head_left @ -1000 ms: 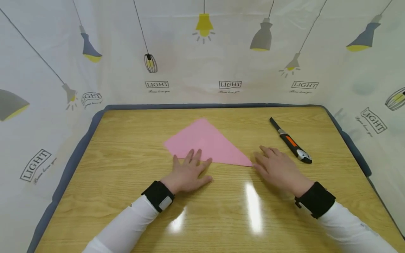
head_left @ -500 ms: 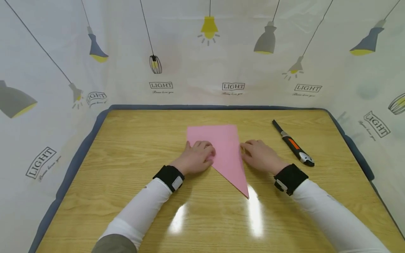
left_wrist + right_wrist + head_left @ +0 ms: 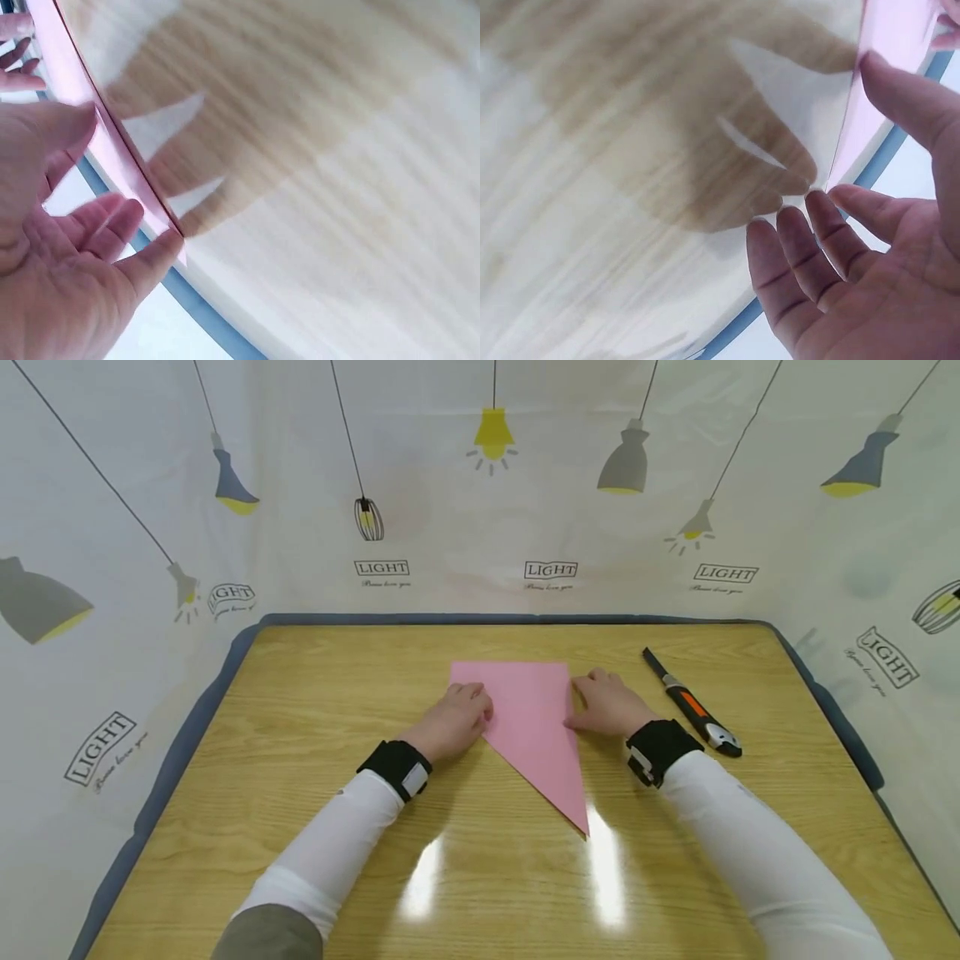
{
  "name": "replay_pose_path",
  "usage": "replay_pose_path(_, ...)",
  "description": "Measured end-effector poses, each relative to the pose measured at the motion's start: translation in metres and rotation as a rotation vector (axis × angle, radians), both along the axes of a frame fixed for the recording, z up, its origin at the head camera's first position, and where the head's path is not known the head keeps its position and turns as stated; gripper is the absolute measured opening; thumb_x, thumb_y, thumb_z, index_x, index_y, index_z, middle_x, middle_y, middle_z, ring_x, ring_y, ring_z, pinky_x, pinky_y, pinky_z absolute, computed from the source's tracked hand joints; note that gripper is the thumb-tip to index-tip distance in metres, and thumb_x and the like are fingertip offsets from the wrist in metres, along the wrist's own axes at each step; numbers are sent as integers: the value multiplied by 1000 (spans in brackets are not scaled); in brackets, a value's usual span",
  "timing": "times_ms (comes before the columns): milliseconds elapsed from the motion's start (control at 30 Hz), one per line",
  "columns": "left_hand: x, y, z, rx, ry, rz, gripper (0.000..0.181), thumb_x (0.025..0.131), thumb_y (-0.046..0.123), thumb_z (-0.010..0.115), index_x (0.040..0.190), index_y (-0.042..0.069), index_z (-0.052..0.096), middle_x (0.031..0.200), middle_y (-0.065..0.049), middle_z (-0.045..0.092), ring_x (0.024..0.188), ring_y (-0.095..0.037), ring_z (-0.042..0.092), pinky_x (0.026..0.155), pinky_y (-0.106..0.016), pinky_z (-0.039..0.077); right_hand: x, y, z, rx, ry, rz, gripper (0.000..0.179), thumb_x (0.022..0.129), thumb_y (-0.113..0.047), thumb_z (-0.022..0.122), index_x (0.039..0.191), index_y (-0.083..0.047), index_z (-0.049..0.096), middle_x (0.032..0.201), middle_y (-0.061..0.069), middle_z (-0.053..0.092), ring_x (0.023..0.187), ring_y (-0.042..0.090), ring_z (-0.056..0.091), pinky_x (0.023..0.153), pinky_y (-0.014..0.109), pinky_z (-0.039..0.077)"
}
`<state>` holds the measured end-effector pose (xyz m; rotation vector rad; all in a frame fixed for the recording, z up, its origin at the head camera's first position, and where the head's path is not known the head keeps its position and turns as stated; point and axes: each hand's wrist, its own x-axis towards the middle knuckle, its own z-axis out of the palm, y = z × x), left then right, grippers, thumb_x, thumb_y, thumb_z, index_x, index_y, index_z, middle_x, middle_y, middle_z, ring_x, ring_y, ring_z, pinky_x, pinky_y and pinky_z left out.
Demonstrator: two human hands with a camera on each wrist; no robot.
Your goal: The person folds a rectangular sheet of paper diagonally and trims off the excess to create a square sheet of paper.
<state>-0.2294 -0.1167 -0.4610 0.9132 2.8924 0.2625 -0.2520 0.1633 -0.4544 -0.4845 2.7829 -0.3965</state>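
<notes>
A folded sheet of pink paper (image 3: pixel 531 718) lies on the table, its long point toward me and its straight edge at the back. My left hand (image 3: pixel 452 722) touches its slanted left edge. In the left wrist view the thumb and a fingertip meet the pink paper (image 3: pixel 120 146) at separate spots along that edge. On the right side, my right hand (image 3: pixel 609 704) rests against the paper's long edge. The right wrist view has its thumb and index finger apart on the edge of the pink paper (image 3: pixel 889 64), with the other fingers loosely bent on the table.
A black and orange utility knife (image 3: pixel 693 706) lies to the right of my right hand. The glossy wooden table (image 3: pixel 322 693) has a dark blue border strip (image 3: pixel 450 619). Behind it hangs a white sheet (image 3: pixel 442 485) printed with lamps.
The pink paper has been turned so its long point swings from the right toward me. Both hands moved to its side edges; in the last half second they slid slightly away from me.
</notes>
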Motion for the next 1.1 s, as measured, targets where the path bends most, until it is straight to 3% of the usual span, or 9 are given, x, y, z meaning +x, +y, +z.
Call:
replay_pose_path(100, -6, -4, 3, -14, -2, 54, 6, 92, 17, 52, 96, 15, 56, 109, -3, 49, 98, -21, 42, 87, -31, 38, -7, 0, 2, -6, -67, -17, 82, 76, -45, 69, 140, -6, 34, 135, 23, 33, 123, 40, 31, 98, 54, 31)
replay_pose_path(200, -14, -8, 6, -23, -37, 97, 10, 90, 19, 55, 98, 13, 58, 111, -4, 51, 98, -21, 44, 88, -32, 39, -16, -1, 4, -8, -139, -36, 91, 74, -45, 71, 144, -9, 27, 139, 23, 28, 126, 40, 29, 98, 55, 30)
replay_pose_path(333, -27, -12, 10, -27, -123, 146, 35, 86, 26, 63, 117, 9, 57, 126, -11, 48, 116, -27, 43, 99, -38, 34, -26, -2, 5, -31, -236, -43, 94, 75, -41, 71, 146, -10, 17, 143, 24, 23, 131, 40, 22, 101, 55, 26)
replay_pose_path(433, -36, -14, 13, -41, -191, 177, 59, 82, 31, 66, 133, 8, 45, 137, -16, 39, 127, -31, 35, 105, -41, 28, -33, -3, 6, -70, -282, -37, 91, 79, -35, 69, 146, -6, 15, 145, 23, 22, 133, 39, 20, 104, 53, 23)
replay_pose_path(567, -46, -15, 16, -61, -253, 218, 78, 80, 35, 68, 143, 11, 30, 143, -16, 30, 130, -33, 30, 105, -44, 26, -40, -6, 6, -108, -295, -36, 87, 81, -29, 67, 145, -2, 15, 146, 22, 21, 133, 37, 20, 106, 50, 20)
replay_pose_path(700, -49, -16, 20, -73, -305, 275, 85, 78, 37, 69, 146, 17, 21, 147, -12, 23, 133, -32, 23, 106, -46, 23, -45, -8, 8, -97, -312, -49, 90, 79, -29, 69, 145, -3, 13, 147, 21, 19, 134, 36, 18, 107, 49, 19)
replay_pose_path(833, -46, -18, 26, -102, -336, 316, 92, 76, 43, 71, 147, 21, 17, 148, -9, 21, 134, -30, 19, 105, -48, 24, -48, -12, 7, -90, -361, -78, 99, 72, -28, 77, 146, -11, 14, 148, 17, 19, 133, 35, 20, 105, 48, 23)
replay_pose_path(933, -43, -18, 29, -127, -336, 328, 92, 72, 48, 72, 146, 23, 23, 143, -8, 27, 130, -27, 24, 102, -48, 28, -50, -15, 5, -87, -379, -86, 99, 67, -27, 81, 143, -16, 19, 145, 14, 25, 129, 31, 28, 102, 47, 29)
replay_pose_path(1100, -44, -20, 27, -130, -313, 331, 87, 69, 52, 73, 139, 19, 35, 133, -9, 37, 122, -26, 32, 100, -46, 32, -49, -16, 3, -105, -355, -86, 86, 65, -26, 82, 131, -11, 29, 130, 13, 40, 112, 26, 40, 93, 40, 36)
